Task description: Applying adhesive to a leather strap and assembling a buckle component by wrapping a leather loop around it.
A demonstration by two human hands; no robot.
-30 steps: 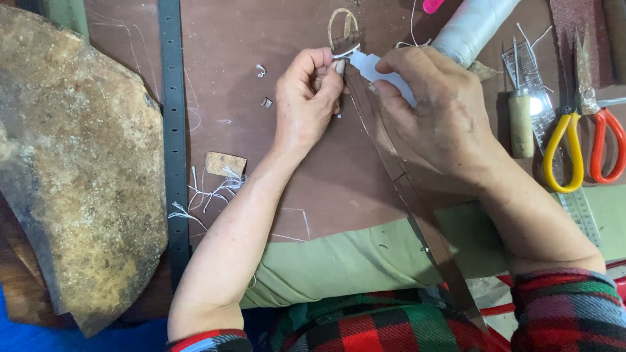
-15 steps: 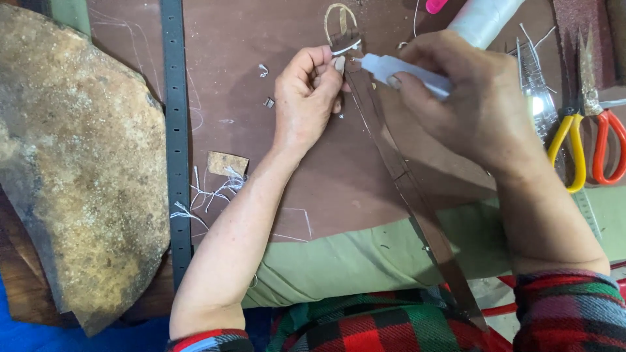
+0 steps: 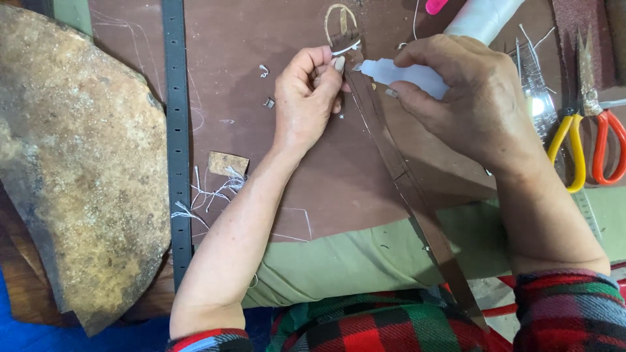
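Lying at nine o'clock, a big rough slab of stone (image 3: 72, 176) takes up the left side of the bench, and just to its right a dark perforated strap (image 3: 176, 130) runs straight from twelve to six. Past that, a small brown leather offcut (image 3: 228, 163) sits among loose white threads (image 3: 205, 195) on the reddish-brown work mat (image 3: 287, 39). The left hand (image 3: 306, 104) is closed, its thumb and fingertips pinching the upper end of a narrow brown leather strap (image 3: 398, 176) just below the loop at its top; the strap leaves the pinch toward five o'clock and runs down across the mat and a green cloth (image 3: 339, 261) to the plaid lap. At three o'clock of that pinch, the right hand (image 3: 469, 98) is wrapped shut around a small white squeeze bottle (image 3: 404, 72), nozzle pointing to nine o'clock and touching the strap beside the left thumb. Farther right lie a white spool (image 3: 482, 19), yellow-handled scissors (image 3: 567, 150) and orange-handled scissors (image 3: 610, 143).
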